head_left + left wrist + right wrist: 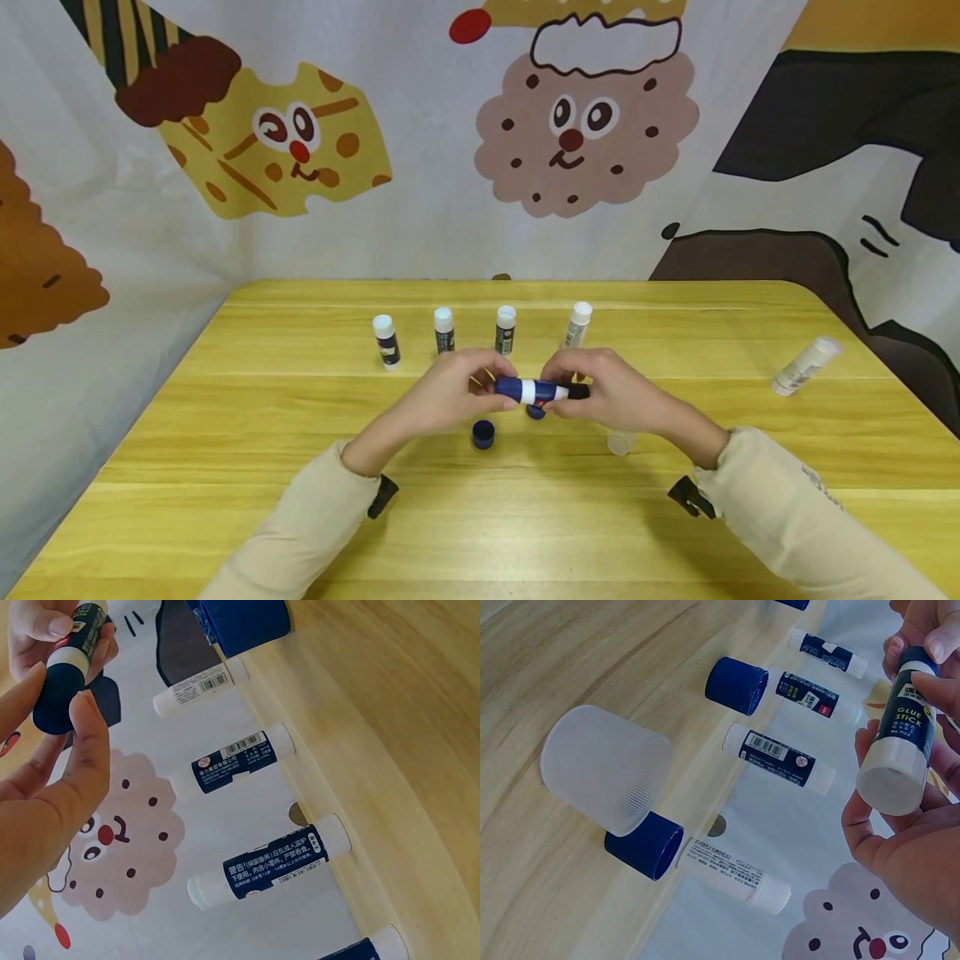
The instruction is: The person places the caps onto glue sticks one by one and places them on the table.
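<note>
A glue stick [529, 392] with a white body and dark label is held sideways between both hands, above the table. My left hand [450, 393] pinches its dark blue cap [60, 701] between fingers and thumb. The labelled body rests in the grip of my right hand [617, 392], its white base end pointing right. On the table below are an upturned dark blue cap [483, 434], a second blue cap [536, 412] partly hidden by the right hand, and a frosted clear cap [606, 769].
Behind the hands, upright glue sticks stand in a row: three with dark labels, such as this one [386, 342], and a white one [577, 323]. Another white stick [806, 367] stands far right on the wooden table [480, 542]. A cartoon-printed cloth [435, 167] hangs behind.
</note>
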The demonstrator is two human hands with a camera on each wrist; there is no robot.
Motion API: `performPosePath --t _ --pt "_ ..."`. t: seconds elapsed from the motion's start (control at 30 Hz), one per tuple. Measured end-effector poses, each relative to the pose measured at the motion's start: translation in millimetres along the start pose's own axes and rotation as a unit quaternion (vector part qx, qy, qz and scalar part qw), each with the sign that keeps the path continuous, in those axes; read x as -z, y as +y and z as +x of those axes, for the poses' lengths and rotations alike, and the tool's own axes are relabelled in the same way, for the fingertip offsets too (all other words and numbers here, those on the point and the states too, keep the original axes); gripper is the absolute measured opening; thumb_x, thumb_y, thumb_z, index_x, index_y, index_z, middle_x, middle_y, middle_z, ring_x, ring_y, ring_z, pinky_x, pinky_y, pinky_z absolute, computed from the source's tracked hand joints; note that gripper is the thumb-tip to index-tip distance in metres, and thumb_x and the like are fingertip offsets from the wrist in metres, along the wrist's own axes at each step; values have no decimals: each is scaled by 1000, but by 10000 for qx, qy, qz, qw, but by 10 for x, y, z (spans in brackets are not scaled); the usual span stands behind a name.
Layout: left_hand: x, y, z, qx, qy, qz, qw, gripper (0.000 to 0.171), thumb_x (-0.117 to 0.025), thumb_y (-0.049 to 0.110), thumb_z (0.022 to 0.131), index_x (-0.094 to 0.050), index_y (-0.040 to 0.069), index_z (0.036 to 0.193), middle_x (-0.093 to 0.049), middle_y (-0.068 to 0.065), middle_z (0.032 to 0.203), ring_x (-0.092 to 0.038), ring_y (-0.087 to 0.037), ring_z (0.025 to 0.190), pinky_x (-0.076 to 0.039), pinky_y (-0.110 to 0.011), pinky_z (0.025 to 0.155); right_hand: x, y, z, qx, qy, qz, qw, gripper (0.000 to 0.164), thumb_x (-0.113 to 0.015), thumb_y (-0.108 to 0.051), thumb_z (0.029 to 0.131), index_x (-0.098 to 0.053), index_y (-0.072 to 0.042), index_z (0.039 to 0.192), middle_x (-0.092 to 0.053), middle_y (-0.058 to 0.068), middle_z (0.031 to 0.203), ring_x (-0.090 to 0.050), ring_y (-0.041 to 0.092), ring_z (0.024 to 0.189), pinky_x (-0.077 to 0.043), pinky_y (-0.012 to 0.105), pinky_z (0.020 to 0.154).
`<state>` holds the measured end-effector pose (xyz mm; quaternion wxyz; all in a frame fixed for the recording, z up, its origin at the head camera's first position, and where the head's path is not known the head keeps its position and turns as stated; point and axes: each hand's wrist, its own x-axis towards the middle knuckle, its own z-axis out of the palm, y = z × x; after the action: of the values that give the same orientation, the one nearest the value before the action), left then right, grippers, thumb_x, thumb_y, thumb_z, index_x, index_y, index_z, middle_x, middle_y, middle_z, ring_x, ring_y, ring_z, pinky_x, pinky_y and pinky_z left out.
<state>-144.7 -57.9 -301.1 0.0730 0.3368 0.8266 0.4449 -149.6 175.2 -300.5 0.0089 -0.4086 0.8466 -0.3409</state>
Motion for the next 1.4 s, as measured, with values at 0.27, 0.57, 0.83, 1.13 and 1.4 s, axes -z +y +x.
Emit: performPosePath --t 0.27,0.57,0.83,1.13,1.4 --pt "-4 15 -19 -22 40 -68 10000 22 -69 10 81 -64 2 101 -61 -7 96 -59 -12 82 -50 -19 70 -25 -12 -10 -41 108 -1 9999 16 -71 -4 76 -63 -9 89 -59 -6 80 -52 9 69 -46 25 59" --pt "-41 -17 -14 20 159 -93 9998 21 -69 8 81 -64 1 101 -62 -6 93 -59 -11 79 -50 -21 70 -32 -42 -17 -182 139 73 9997 17 -72 -4 76 -62 -8 90 -59 -5 79 -53 9 69 -47 26 58" --pt "-51 -27 -12 68 171 -54 9998 23 -69 10 81 -64 1 102 -62 -6 93 -59 -12 80 -50 -23 71 -37 -46 -5 -196 176 -19 9997 19 -73 -5 75 -63 -9 90 -59 -6 79 -54 8 69 -49 29 61" --pt "-76 -31 -6 208 239 -138 9994 21 -69 8 81 -64 2 101 -62 -4 91 -59 -12 80 -51 -22 71 -37 -29 -20 -228 145 26 9996 16 -71 -5 78 -63 -7 91 -60 -4 81 -54 9 70 -49 29 62" --pt "-103 -20 2 360 411 -264 9982 21 -70 6 80 -64 2 99 -62 -5 91 -59 -14 81 -50 -21 71 -41 -14 -8 -156 180 55 9997 16 -71 -3 78 -63 -7 92 -61 -4 82 -55 9 71 -49 31 63"
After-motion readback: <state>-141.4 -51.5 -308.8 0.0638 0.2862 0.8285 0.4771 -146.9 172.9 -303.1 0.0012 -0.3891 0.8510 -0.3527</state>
